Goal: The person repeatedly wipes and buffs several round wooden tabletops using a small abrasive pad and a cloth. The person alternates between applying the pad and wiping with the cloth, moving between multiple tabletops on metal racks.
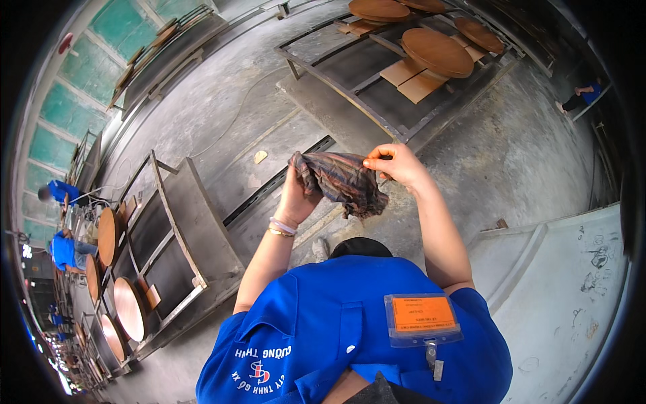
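Observation:
A crumpled, dark-stained rag (343, 180) hangs stretched between my two hands, in front of my chest. Its left end is gripped in my left hand (299, 195), which has a white band and a gold-coloured bracelet at the wrist. At the upper right edge of the cloth, my right hand (397, 166) pinches it between thumb and fingers. Reddish-brown stains show on the right fingertips. The lower right part of the rag dangles loose in folds.
Ahead stands a low metal rack (356, 101) with round wooden tops (437, 52) and flat boards (414, 77). Another rack (176, 225) with round tops (129, 308) is at left. A floor channel (269, 185) runs below. A pale panel (558, 289) stands right. Several people in blue are farther off.

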`<action>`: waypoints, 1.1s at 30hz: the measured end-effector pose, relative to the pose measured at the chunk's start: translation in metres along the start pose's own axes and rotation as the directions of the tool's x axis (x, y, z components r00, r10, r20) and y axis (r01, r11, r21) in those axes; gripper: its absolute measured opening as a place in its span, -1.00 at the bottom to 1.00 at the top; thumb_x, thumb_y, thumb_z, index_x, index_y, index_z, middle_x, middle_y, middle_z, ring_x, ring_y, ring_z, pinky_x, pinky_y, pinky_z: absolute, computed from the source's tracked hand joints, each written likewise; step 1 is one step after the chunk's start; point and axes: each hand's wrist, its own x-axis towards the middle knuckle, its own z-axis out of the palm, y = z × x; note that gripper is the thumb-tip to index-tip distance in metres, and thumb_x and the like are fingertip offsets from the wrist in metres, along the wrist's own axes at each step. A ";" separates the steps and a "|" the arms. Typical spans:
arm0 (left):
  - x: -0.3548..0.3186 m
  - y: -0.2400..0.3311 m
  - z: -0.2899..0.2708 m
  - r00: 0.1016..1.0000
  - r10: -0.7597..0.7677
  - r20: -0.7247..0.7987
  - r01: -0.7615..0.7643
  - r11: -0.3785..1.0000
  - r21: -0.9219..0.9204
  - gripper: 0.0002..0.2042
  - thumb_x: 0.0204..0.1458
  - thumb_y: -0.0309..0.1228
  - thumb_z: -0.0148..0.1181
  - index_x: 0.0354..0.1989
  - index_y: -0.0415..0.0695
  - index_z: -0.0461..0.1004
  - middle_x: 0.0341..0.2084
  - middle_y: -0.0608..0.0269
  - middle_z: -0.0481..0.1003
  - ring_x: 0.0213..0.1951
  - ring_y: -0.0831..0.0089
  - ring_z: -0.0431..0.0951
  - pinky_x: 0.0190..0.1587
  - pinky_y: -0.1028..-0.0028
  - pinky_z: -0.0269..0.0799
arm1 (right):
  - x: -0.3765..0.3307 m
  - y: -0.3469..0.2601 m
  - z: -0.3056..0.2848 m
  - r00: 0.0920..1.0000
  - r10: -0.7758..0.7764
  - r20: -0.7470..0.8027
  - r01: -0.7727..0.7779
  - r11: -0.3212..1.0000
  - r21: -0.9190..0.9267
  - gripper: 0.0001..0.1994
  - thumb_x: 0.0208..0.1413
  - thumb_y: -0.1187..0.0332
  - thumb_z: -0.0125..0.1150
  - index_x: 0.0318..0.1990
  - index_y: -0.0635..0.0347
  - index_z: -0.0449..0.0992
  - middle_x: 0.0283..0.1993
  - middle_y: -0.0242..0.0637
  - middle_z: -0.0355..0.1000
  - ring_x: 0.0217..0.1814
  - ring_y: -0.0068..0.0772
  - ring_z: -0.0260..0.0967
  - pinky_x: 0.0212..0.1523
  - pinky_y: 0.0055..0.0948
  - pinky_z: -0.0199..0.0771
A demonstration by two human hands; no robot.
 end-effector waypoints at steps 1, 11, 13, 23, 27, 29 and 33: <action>-0.005 0.008 -0.001 1.000 -0.026 -0.002 0.026 1.000 -0.001 -0.22 0.39 0.32 -0.22 0.37 -0.14 0.44 0.25 0.09 0.56 0.32 0.12 0.49 0.47 0.03 0.28 | -0.001 -0.003 -0.004 0.999 0.017 -0.033 -0.017 1.000 0.008 -0.79 0.19 0.25 0.54 -0.28 0.21 0.71 -0.48 -0.52 0.48 -0.50 -0.69 0.31 -0.46 -0.52 0.29; -0.033 0.023 0.026 0.916 -0.150 0.372 -0.169 0.697 0.697 -0.74 0.24 -0.24 0.42 -0.16 -0.19 0.59 -0.24 0.38 0.60 -0.08 0.51 0.54 0.03 0.42 0.44 | 0.013 -0.034 -0.039 0.981 -0.008 -0.195 0.034 0.990 0.133 -0.85 0.30 0.26 0.45 -0.17 0.13 0.71 -0.31 -0.61 0.52 -0.33 -0.77 0.36 -0.34 -0.63 0.44; -0.034 0.032 0.040 0.961 -0.051 0.271 -0.182 0.622 0.762 -0.81 0.28 -0.30 0.37 -0.18 -0.16 0.59 -0.21 0.38 0.60 -0.08 0.54 0.53 0.06 0.43 0.44 | 0.009 -0.043 -0.050 0.982 -0.056 -0.178 0.073 0.993 0.089 -0.84 0.31 0.25 0.45 -0.16 0.13 0.71 -0.32 -0.61 0.51 -0.35 -0.78 0.35 -0.35 -0.65 0.41; -0.010 0.025 0.044 0.989 0.086 0.122 -0.141 0.796 0.589 -0.47 0.38 -0.10 0.27 0.38 -0.12 0.34 0.09 0.24 0.60 0.12 0.43 0.60 0.16 0.25 0.55 | 0.027 -0.038 -0.069 0.993 -0.065 -0.099 0.073 0.994 0.084 -0.80 0.29 0.21 0.47 -0.16 0.15 0.73 -0.32 -0.62 0.53 -0.39 -0.79 0.34 -0.37 -0.65 0.38; -0.010 0.016 0.039 0.909 0.411 -0.073 -0.272 0.716 0.643 -0.60 0.29 -0.52 0.35 0.23 -0.17 0.35 -0.18 0.16 0.66 -0.16 0.46 0.68 -0.05 0.42 0.64 | 0.039 -0.005 -0.066 0.990 0.032 -0.135 -0.024 0.998 0.062 -0.72 0.26 0.13 0.50 -0.27 0.18 0.70 -0.44 -0.60 0.44 -0.47 -0.72 0.25 -0.42 -0.58 0.28; -0.011 0.022 0.045 0.877 0.478 -0.057 -0.325 0.675 0.663 -0.60 0.31 -0.54 0.32 0.25 -0.14 0.35 -0.25 0.20 0.65 -0.23 0.48 0.65 -0.14 0.44 0.61 | 0.040 0.005 -0.066 0.989 0.075 -0.128 -0.068 0.996 0.064 -0.66 0.25 0.08 0.50 -0.30 0.22 0.69 -0.50 -0.58 0.40 -0.51 -0.69 0.22 -0.47 -0.53 0.22; -0.011 0.037 0.063 0.919 0.390 0.060 -0.209 0.353 0.912 -0.63 0.24 -0.56 0.36 0.22 -0.13 0.51 -0.21 0.24 0.60 -0.17 0.47 0.64 -0.10 0.40 0.57 | 0.045 0.010 -0.070 0.988 0.106 -0.115 -0.103 0.994 0.026 -0.70 0.31 0.11 0.46 -0.27 0.19 0.69 -0.42 -0.60 0.44 -0.43 -0.74 0.29 -0.37 -0.62 0.39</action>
